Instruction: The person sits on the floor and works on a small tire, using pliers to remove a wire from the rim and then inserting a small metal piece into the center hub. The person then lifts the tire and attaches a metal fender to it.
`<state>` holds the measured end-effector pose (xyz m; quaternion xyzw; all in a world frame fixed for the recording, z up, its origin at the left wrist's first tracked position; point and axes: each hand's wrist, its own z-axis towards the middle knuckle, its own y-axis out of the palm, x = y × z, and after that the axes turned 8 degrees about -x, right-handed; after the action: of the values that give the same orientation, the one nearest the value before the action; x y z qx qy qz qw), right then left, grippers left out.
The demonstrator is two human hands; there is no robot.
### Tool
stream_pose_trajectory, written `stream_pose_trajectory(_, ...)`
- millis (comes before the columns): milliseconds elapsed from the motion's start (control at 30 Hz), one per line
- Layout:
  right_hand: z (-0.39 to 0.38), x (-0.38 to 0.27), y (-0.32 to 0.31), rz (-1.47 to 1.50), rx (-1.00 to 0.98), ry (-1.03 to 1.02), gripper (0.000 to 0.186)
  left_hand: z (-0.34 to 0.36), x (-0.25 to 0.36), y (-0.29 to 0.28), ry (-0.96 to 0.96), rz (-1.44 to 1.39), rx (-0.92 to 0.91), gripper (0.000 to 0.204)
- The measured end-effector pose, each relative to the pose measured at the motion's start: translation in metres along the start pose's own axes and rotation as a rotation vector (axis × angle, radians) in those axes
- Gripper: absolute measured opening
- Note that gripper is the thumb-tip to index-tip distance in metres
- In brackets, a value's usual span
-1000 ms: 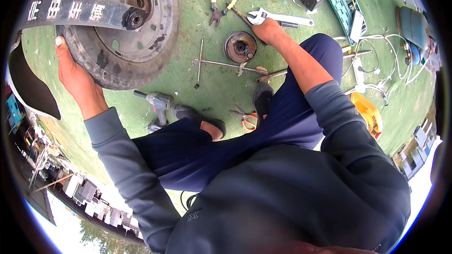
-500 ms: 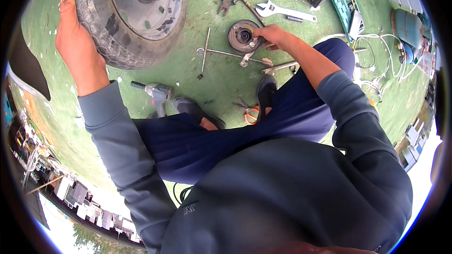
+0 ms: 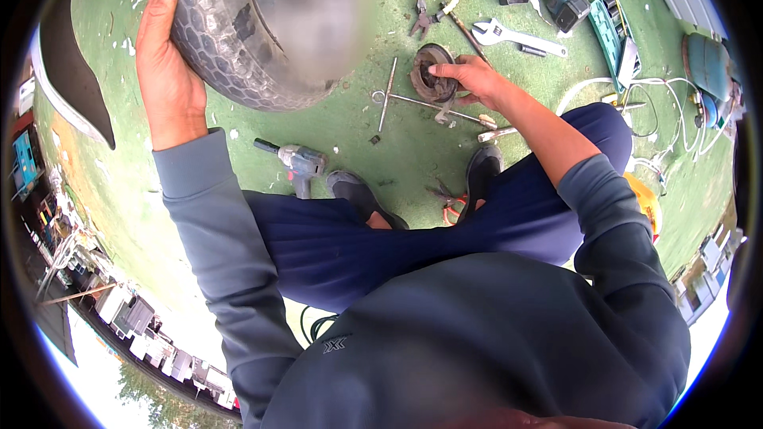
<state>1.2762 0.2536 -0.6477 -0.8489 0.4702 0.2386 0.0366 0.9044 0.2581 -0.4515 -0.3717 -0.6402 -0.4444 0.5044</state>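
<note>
The left hand is lying flat against the tread of the tyre, palm and fingers spread over the rubber, at the upper left. The right hand is gripping the rim of a round metal brake drum, fingers curled over its edge. The drum is sitting on the green mat, touching a T-handle wrench. A cordless drill is lying nearby.
</note>
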Motion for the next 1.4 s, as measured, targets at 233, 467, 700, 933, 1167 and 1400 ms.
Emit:
stream_pose_trajectory(233,0.025,0.003,0.002,-0.004,0.012,-0.007,0.113,-0.012,0.002,-0.014,0.084,0.072,-0.029,0.048)
stream_pose_trajectory(467,0.033,0.010,0.002,-0.007,-0.106,0.028,0.078,-0.041,0.001,-0.040,0.158,-0.021,0.058,0.050)
stream_pose_trajectory(700,0.035,-0.010,0.010,0.137,-0.078,-0.061,0.058,-0.019,-0.011,-0.017,0.078,-0.166,-0.092,0.047)
stream_pose_trajectory(933,0.020,-0.076,0.039,0.320,-0.141,-0.459,0.040,-0.011,-0.012,0.019,0.043,-0.169,-0.209,0.046)
stream_pose_trajectory(1167,0.023,-0.112,0.067,0.438,-0.218,-0.630,0.022,-0.020,-0.007,0.020,0.067,-0.180,-0.226,0.045)
stream_pose_trajectory(1400,0.020,-0.121,0.079,0.424,-0.267,-0.713,0.029,-0.020,-0.020,-0.020,0.058,0.088,-0.043,0.048)
